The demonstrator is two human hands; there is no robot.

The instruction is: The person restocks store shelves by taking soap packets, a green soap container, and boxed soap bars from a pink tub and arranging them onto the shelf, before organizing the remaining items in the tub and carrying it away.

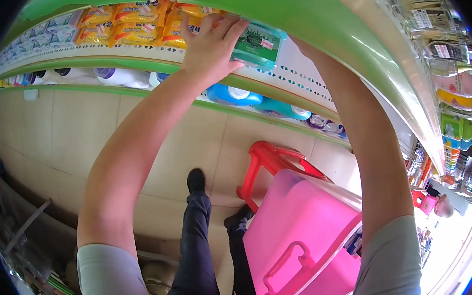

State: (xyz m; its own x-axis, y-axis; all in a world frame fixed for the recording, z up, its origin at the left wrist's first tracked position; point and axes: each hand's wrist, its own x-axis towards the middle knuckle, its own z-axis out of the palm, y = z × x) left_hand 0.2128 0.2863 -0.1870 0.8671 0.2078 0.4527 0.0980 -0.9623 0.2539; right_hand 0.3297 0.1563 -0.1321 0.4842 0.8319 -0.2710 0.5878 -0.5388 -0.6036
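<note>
My left hand [214,46] reaches onto the upper shelf, its fingers spread. The thumb and index finger lie around the left end of a teal box [259,44] with a dark green plant label and a price sticker, and the little finger stretches over orange soap packs [177,30]. My right forearm reaches up past the right of the teal box. Beyond the wrist, my right hand is hidden behind the green edge [344,39] of the shelf above, so its fingers and anything in them do not show.
Small pale boxes [44,38] fill the shelf's left end. Blue bottles [234,95] and white bottles [122,77] lie on the lower shelf. A pink basket [298,231] stands by a red stool [254,174] near my legs. Hanging goods line the right side.
</note>
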